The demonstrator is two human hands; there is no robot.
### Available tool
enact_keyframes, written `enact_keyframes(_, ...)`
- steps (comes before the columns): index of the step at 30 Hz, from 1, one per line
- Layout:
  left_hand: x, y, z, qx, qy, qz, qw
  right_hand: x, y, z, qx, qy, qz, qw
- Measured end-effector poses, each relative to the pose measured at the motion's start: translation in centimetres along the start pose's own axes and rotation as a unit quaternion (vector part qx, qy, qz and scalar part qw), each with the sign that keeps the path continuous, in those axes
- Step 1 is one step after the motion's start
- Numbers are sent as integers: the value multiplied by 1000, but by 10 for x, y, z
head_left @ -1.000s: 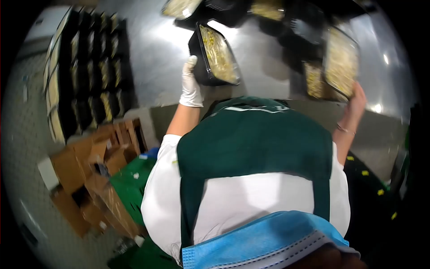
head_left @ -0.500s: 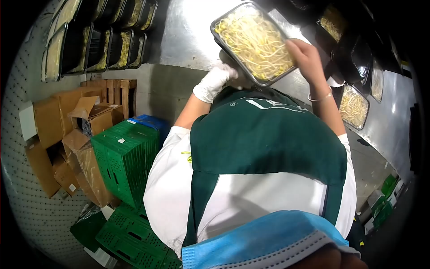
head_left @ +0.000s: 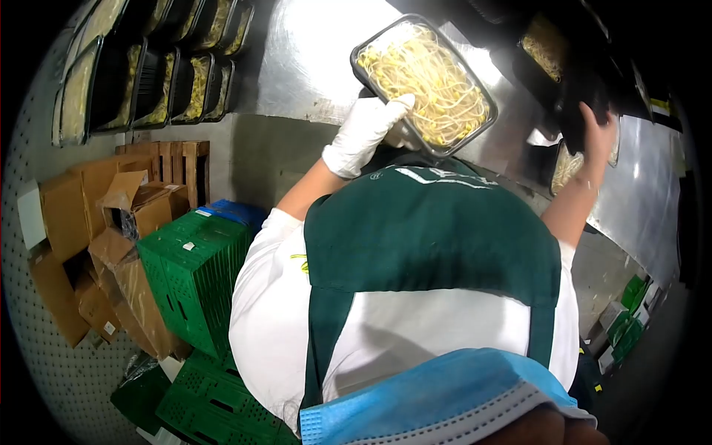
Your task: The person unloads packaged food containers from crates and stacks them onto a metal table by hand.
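My left hand (head_left: 371,132), in a white glove, grips the lower left edge of a black plastic tray of bean sprouts (head_left: 423,78). Its thumb lies over the rim and the other fingers are hidden under the tray. The tray is tilted above the metal table, close to the green apron. My bare right hand (head_left: 599,137) reaches to the right, beside dark black trays (head_left: 575,104). Thumb and fingers are apart there; whether they touch a tray is hard to see. Close to that wrist lies another tray of sprouts (head_left: 567,167), partly covered by the arm.
Stacked sprout trays (head_left: 152,89) stand at the upper left. The metal table (head_left: 297,67) runs across the top and right. On the floor at left are cardboard boxes (head_left: 122,274), a wooden pallet (head_left: 174,167) and green crates (head_left: 185,274). One more sprout tray (head_left: 544,55) sits upper right.
My right hand has let go of the sprout tray's right edge and moved right to the black trays. My left hand now holds the tray alone, its thumb on the rim.
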State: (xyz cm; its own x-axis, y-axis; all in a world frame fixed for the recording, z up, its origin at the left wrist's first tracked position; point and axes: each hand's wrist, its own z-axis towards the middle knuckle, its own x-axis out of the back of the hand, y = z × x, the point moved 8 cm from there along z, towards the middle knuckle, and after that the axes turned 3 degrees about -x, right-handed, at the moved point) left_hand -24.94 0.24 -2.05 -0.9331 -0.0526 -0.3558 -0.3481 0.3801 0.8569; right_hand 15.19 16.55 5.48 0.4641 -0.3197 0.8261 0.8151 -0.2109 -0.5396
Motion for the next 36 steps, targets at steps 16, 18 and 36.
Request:
enact_keyframes(16, -16, 71, -29, -50, 46, -47, 997, -114, -169, -44, 352, 31, -27, 935)
enact_keyframes(18, -31, 68, -26, -7, 20, -46, 999, -135, -208, -43, 431, 37, -97, 896)
enact_keyframes(36, -23, 53, -30, -35, 43, -7, 998, -124, -130, -57, 261, -44, -30, 964)
